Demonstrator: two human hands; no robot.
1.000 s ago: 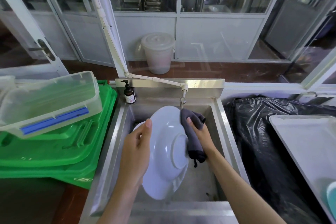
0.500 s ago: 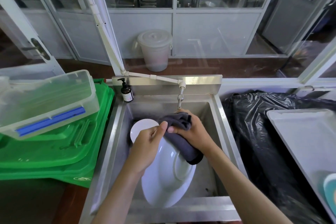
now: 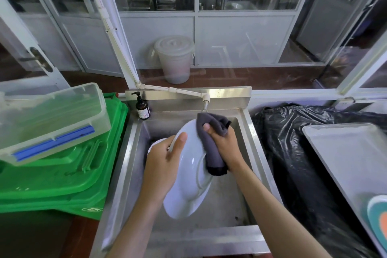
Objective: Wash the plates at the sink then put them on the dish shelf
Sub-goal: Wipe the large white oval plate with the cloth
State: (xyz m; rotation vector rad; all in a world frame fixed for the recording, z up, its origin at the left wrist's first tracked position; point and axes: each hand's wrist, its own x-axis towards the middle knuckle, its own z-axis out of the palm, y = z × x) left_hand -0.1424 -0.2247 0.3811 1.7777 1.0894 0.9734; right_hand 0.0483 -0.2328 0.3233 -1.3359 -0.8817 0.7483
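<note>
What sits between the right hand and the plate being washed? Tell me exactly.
The grey cloth. The right hand grips it and presses it against the white plate's underside, so that hand touches cloth, not plate. The left hand holds the plate's rim directly, over the sink.

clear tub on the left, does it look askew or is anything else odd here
Yes. The clear tub sits tilted on the stacked green lids, its near corner overhanging them. In the sink nothing stands out.

Both hands are raised with forearms extended, left hand point(image 3: 165, 161) gripping, right hand point(image 3: 225, 146) clenched (thumb forward).
</note>
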